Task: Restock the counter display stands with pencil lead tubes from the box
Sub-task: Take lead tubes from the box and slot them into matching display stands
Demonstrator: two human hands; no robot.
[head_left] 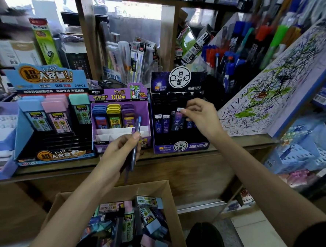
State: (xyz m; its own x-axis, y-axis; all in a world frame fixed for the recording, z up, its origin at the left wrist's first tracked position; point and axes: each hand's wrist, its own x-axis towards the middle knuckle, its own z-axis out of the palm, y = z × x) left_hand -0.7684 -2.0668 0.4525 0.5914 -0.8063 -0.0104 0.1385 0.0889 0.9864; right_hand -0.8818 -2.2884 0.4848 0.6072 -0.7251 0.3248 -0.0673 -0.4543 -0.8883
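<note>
A person stands at the table (181, 157) in a shop full of pens. Three stands sit side by side on it: a blue stand (25, 131), a purple stand (118, 96) in the middle, and a dark stand (180, 147) on the right.

The right hand (199, 112) is up at the dark stand. Its finger and thumb pinch the white top of a tube (178, 119). The tube points down into a slot in the front row, next to other tubes that stand there. I think the hand holds it by the top so the bottom can slide into the narrow slot without bumping the ones beside it.

The left hand (120, 152) is in front of the purple stand. Its fingers are curled around a few thin tubes (137, 128), blue and purple, that stick up out of the fist. I think they are held ready there so the right hand can take the next one fast.

Down below, in front of the table, is the open box (172, 208). Many more tubes (126, 221) lie in it in a jumble. It sits close, so it is easy to reach.

The dark stand has many empty black slots behind its front row. So I think the job is far from done.
</note>
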